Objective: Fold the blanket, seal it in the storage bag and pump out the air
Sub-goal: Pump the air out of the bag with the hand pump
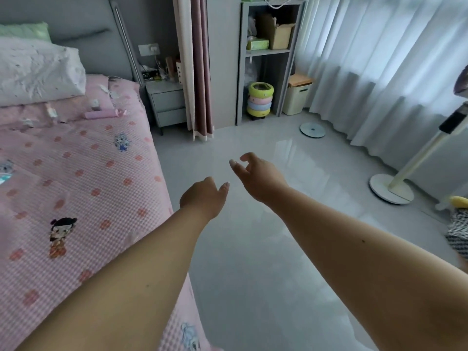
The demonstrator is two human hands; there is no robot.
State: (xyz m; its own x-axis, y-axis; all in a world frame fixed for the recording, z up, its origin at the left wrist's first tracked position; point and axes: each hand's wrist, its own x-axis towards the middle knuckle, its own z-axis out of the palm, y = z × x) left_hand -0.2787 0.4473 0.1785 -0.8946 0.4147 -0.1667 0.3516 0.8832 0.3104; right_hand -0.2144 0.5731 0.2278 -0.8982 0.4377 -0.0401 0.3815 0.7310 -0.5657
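A white vacuum-packed bundle (pixel 38 69) lies at the head of the bed, on the far left. A pink hand pump (pixel 103 114) lies on the pink checked bedspread (pixel 76 178) just in front of it. Both my arms reach forward over the grey floor beside the bed. My left hand (pixel 203 196) hangs with loosely curled fingers and holds nothing. My right hand (pixel 255 173) is a little further out, its thumb and fingers loosely bent, also holding nothing.
A grey nightstand (pixel 167 105) stands beside the bed, with a curtain and a shelf unit (pixel 268 54) behind it. A round scale (pixel 312 129) lies on the floor near the white curtains. A fan stand (pixel 391 188) is at the right.
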